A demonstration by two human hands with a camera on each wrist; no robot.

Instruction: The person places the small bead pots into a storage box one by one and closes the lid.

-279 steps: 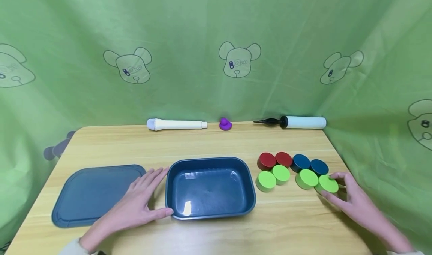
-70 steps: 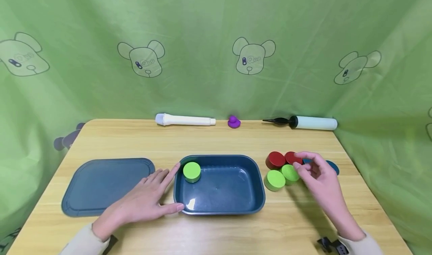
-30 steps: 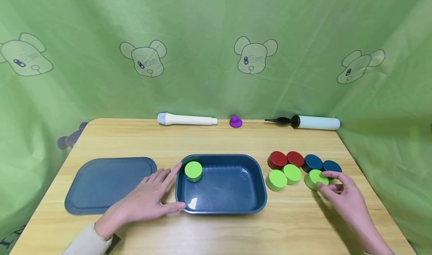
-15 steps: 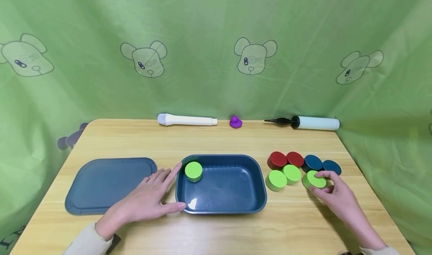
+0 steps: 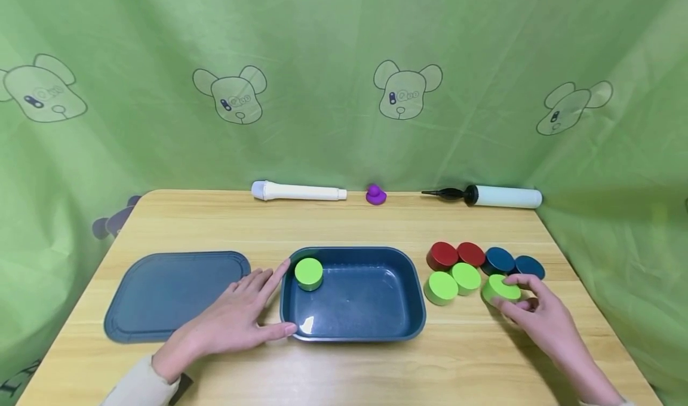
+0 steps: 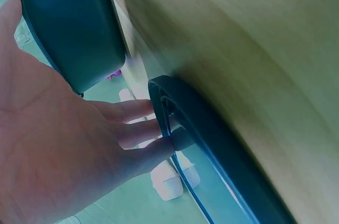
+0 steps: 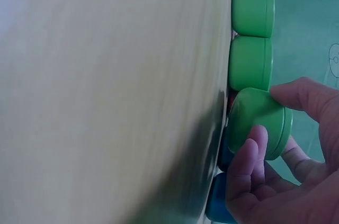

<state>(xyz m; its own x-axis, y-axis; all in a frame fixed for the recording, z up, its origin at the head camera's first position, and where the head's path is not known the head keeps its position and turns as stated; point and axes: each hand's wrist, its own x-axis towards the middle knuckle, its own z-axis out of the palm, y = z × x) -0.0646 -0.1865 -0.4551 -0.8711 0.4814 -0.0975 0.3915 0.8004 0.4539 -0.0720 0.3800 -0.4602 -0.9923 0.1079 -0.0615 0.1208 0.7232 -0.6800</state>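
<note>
We've got the right hand pinching a tilted, squat lime-green plastic tub near the right edge of the bench; if that pinch is uneven, it could slip into the round dark-blue plastic tubs behind. The left hand is splayed against a rectangular dark-blue plastic box, and we can't tell whether the green tub's partly finger-hidden underside clears the bench.

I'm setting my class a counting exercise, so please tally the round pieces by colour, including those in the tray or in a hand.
Green round pieces: 4 (1 in the tray, 1 held in the right hand, 2 on the table)
Red round pieces: 2
Dark blue round pieces: 2
Total: 8
</note>
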